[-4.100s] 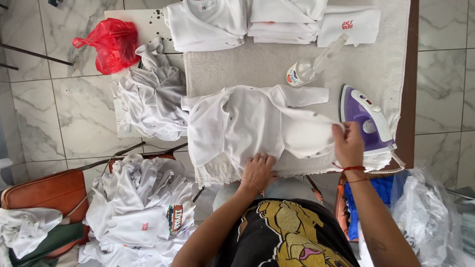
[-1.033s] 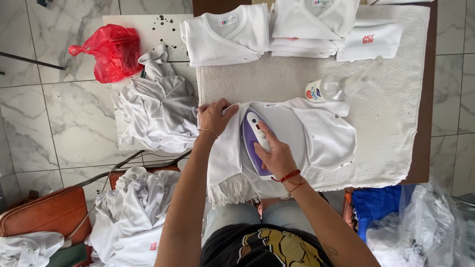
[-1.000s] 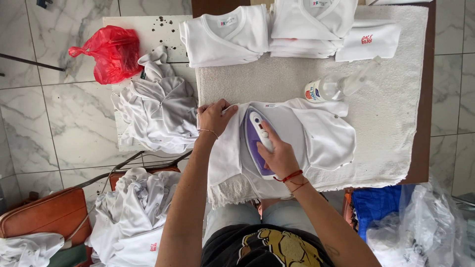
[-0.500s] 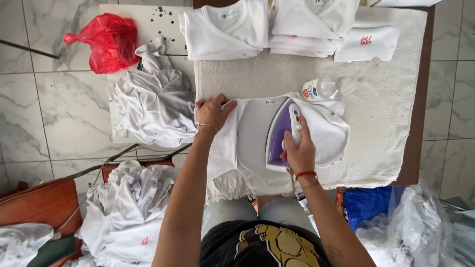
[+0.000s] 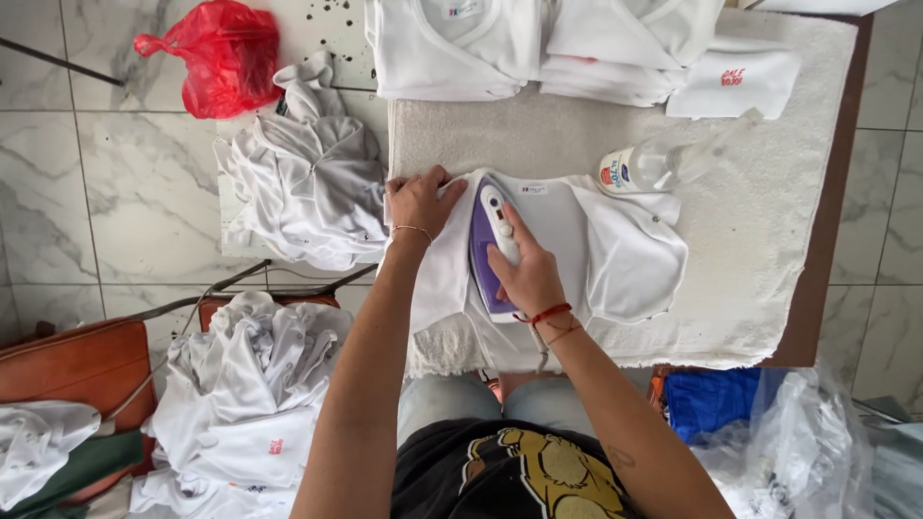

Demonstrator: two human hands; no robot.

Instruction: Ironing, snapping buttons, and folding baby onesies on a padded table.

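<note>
The right grip (image 5: 524, 274) is clenched around the handle of a purple iron (image 5: 488, 240), which rests on a white shirt (image 5: 596, 240) spread on the towel-covered desk (image 5: 769, 231). The left grip (image 5: 420, 202) lies released, fingers flat, pinning the shirt's left edge beside the iron.
</note>
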